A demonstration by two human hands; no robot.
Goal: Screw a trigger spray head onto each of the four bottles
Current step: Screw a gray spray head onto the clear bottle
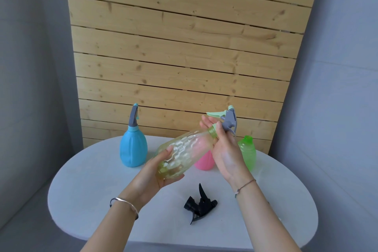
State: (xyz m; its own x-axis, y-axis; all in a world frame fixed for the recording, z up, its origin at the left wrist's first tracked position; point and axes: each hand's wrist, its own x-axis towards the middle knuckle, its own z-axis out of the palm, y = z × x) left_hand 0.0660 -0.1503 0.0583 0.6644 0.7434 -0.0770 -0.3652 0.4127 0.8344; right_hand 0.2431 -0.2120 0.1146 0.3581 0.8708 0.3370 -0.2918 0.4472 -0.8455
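You are holding the clear bottle (184, 149) tilted in the middle of the frame, base low and left, neck pointing up and right. Your left hand (155, 172) is wrapping its fingers round the base. Your right hand (223, 149) is pinching the green collar (212, 131) of the green-grey trigger head (229, 120) between thumb and fingers, right at the neck. The hands are apart, one at each end of the bottle.

The likeliest fault from here, I judge, is a crossed thread. With the bottle slanting and the head's weight hanging to one side, the collar may be biting askew and jamming partway. The glossy, ribbed wall may also be slipping in your left palm, so that bottle and collar turn together and nothing tightens. Whether the collar is sitting square is too small to tell.

At centre left the blue bottle (134, 149) is wearing its head already. The green bottle (247, 151), right of centre, is standing open-necked just beside your right hand, and a swing of that arm could tip it. The pink bottle (204, 161) is hiding its top behind the clear one. Black trigger heads (199, 204) are lying at lower centre on the table (102, 170).
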